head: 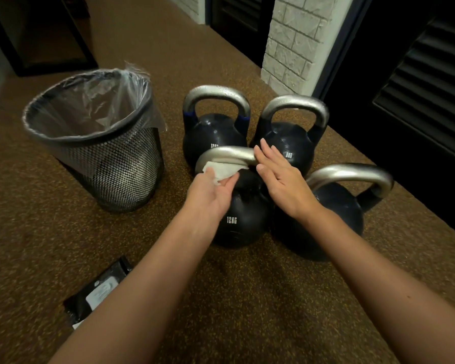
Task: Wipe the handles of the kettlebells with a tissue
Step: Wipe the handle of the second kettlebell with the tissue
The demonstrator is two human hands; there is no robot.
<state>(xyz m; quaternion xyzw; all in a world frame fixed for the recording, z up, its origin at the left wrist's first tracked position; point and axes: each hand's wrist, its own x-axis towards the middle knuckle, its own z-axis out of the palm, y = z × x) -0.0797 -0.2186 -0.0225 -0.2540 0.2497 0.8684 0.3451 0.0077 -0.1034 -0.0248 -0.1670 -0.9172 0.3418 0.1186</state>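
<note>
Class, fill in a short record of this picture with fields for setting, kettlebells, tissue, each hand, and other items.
setting: speckled brown floor
kettlebells: four black, grouped; near-left kettlebell marked 12KG
tissue: white tissue against near-left kettlebell's handle
left hand: left hand holds the tissue
right hand: right hand open, fingers straight, at the same handle
other items: mesh bin with clear liner; black wipes pack

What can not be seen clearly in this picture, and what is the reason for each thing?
- Head view: the weight mark on the far left kettlebell is partly covered by the near left kettlebell's handle.
- The wipes pack is partly hidden by the left forearm; its label is too small to read.
- The left hand fingers are partly under the tissue.
- The bin bottom is blurred by its plastic liner.
</note>
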